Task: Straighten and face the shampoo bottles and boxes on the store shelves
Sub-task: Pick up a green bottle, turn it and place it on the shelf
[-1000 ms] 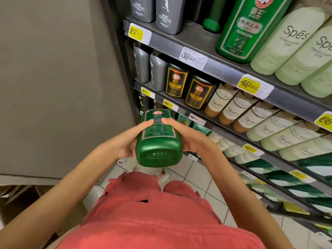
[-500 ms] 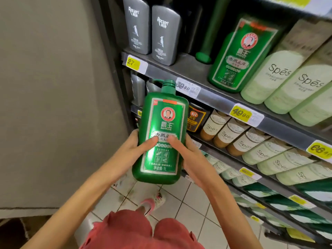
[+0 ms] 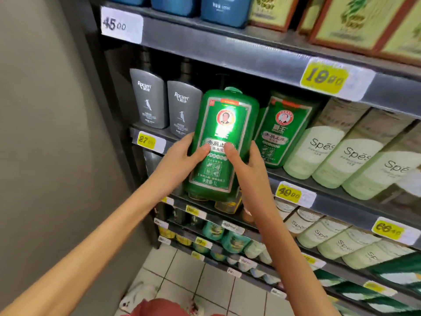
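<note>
A large green shampoo bottle (image 3: 222, 124) with a white-framed label stands upright in the air, label facing me, in front of the second shelf (image 3: 337, 195). My left hand (image 3: 182, 158) grips its left side, thumb on the label. My right hand (image 3: 247, 164) grips its right side, thumb also on the label. Behind it to the right, a matching green bottle (image 3: 283, 131) leans on that shelf. Two grey Racten bottles (image 3: 166, 103) stand to the left.
Pale green Spes bottles (image 3: 346, 153) lean in a row at the right. The top shelf holds blue bottles (image 3: 223, 10) and yellow-green boxes (image 3: 355, 21). Lower shelves carry more bottles and price tags. A grey wall (image 3: 45, 133) runs along the left; tiled floor (image 3: 205, 286) lies below.
Both hands have raised the green bottle from waist height, turned it upright with the label toward me, and brought it up to the second shelf beside the matching bottle.
</note>
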